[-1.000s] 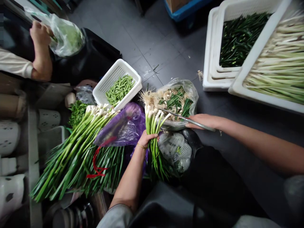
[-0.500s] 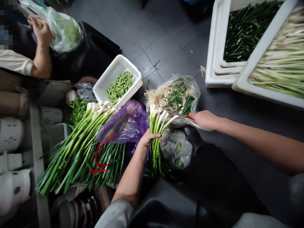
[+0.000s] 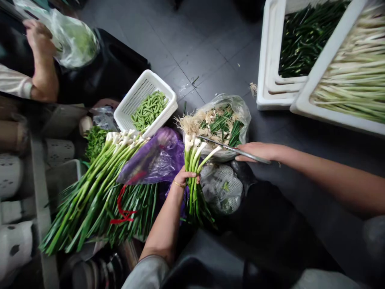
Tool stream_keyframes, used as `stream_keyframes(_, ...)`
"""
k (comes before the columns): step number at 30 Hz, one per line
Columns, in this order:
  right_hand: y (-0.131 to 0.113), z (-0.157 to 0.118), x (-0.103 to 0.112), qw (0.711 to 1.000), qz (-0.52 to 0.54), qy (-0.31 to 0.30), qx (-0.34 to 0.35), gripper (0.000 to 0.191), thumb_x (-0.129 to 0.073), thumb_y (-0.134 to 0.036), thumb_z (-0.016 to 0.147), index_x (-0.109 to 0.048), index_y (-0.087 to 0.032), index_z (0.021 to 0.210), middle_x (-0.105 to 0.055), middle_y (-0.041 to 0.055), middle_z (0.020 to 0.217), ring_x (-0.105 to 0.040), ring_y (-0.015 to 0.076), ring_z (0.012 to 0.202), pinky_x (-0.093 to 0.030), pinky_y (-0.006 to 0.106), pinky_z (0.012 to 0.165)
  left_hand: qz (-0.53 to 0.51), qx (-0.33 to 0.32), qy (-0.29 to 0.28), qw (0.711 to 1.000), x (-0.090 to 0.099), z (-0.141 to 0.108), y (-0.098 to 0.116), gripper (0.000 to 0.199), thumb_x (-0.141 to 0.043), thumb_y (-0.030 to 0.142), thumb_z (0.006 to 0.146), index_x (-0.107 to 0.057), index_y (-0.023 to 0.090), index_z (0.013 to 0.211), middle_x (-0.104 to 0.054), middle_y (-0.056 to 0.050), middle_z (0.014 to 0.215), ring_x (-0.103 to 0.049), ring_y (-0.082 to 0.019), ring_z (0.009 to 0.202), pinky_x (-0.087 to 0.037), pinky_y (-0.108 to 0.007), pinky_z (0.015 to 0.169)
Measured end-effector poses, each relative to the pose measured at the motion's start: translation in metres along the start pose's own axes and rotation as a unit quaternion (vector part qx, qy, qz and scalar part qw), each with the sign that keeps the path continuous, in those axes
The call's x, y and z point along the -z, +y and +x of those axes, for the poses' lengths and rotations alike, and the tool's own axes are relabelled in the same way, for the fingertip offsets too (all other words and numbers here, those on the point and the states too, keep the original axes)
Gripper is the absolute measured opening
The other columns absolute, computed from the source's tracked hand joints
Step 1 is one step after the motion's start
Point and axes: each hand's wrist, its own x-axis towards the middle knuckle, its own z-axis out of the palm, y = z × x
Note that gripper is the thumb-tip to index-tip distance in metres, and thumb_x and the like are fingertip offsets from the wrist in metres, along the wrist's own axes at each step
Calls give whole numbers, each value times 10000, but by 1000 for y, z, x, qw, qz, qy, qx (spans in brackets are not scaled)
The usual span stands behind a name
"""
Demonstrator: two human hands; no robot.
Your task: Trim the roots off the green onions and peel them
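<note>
Clasped slender white-bulbed green stalks [image 3: 194, 159] in left hand [image 3: 185, 176], gripped long grey metal cutting tool [image 3: 230, 148] in right hand [image 3: 257, 151].

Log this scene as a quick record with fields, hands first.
left hand: grips a bunch of long green stalks with white ends
right hand: holds a long silver metal tool
tool tip: near the white ends; contact unclear
clear plastic bag: holds pale stringy roots, green scraps
white perforated plastic basket: holds green pods
nearby person: one hand raised, upper left
</note>
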Motion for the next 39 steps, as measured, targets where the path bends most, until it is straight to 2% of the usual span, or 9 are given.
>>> stream_keyframes(4, -5, 2, 8, 997, -23, -42, 57, 405, -421, -492, 921, -611, -145, 1006, -685, 129, 947, -653, 225, 807, -478, 283, 676, -42, 21, -61, 997, 0, -3, -1, 222, -665, 276, 532, -614, 101, 659, -620, -74, 501, -564, -179, 416, -439, -275, 413)
stream_keyframes(11, -14, 10, -43, 994, -72, 81, -15, 380, -388, -432, 936, -612, -135, 1014, -689, 142, 919, -664, 252, 814, -468, 304, 662, -47, 38, -110, 992, -2, 2, -7, 264, -639, 369, 524, -566, 116, 549, -537, -79, 427, -494, -171, 367, -380, -298, 404)
stream_keyframes(17, -26, 8, -76, 977, 173, 102, -64, 295, -475, -435, 895, -569, -161, 841, -649, 81, 732, -627, 197, 619, -495, 303, 590, -43, 15, -74, 996, -1, 3, -4, 264, -657, 311, 549, -618, 94, 694, -607, -63, 488, -564, -177, 408, -432, -270, 417)
stream_keyframes(21, -29, 7, -66, 943, 320, -3, -88, 405, -435, -568, 895, -536, -178, 850, -582, 21, 616, -512, 141, 418, -452, 283, 443, -26, -14, -7, 1000, 2, 5, -4, 283, -689, 252, 561, -630, 81, 779, -638, -58, 518, -589, -179, 408, -463, -259, 403)
stream_keyframes(24, -27, 18, -51, 979, 156, 43, -122, 390, -459, -512, 900, -592, -148, 946, -671, 120, 823, -650, 225, 665, -517, 332, 619, -25, -27, -7, 999, 7, 6, -9, 248, -691, 233, 558, -628, 80, 743, -634, -60, 502, -587, -177, 397, -468, -256, 394)
stream_keyframes(28, -16, 36, -25, 970, -15, 60, -237, 443, -429, -496, 916, -629, -112, 1010, -664, 217, 1064, -643, 335, 997, -502, 380, 775, -40, 7, -117, 992, 10, 2, -16, 234, -687, 292, 532, -614, 91, 628, -608, -80, 457, -568, -197, 362, -442, -274, 356)
stream_keyframes(30, -8, 35, -11, 975, -14, 37, -218, 473, -420, -540, 914, -635, -125, 984, -674, 194, 1041, -646, 314, 988, -492, 350, 775, -35, 19, -121, 992, 9, 1, -15, 245, -695, 297, 517, -615, 96, 631, -610, -80, 460, -566, -201, 359, -441, -279, 351)
stream_keyframes(35, 2, 2, 10, 993, 73, -56, -77, 484, -331, -533, 944, -601, -140, 860, -666, 110, 785, -642, 217, 735, -482, 297, 699, 21, 8, 68, 997, 3, 5, 0, 296, -722, 233, 558, -645, 84, 802, -656, -56, 540, -600, -182, 418, -483, -268, 404)
stream_keyframes(39, -7, -14, 11, 999, 25, -30, -25, 353, -406, -452, 912, -588, -150, 926, -663, 127, 954, -640, 236, 855, -478, 320, 768, 71, 22, 105, 992, -9, 6, 8, 255, -739, 239, 570, -629, 85, 741, -656, -59, 555, -600, -182, 435, -490, -284, 431)
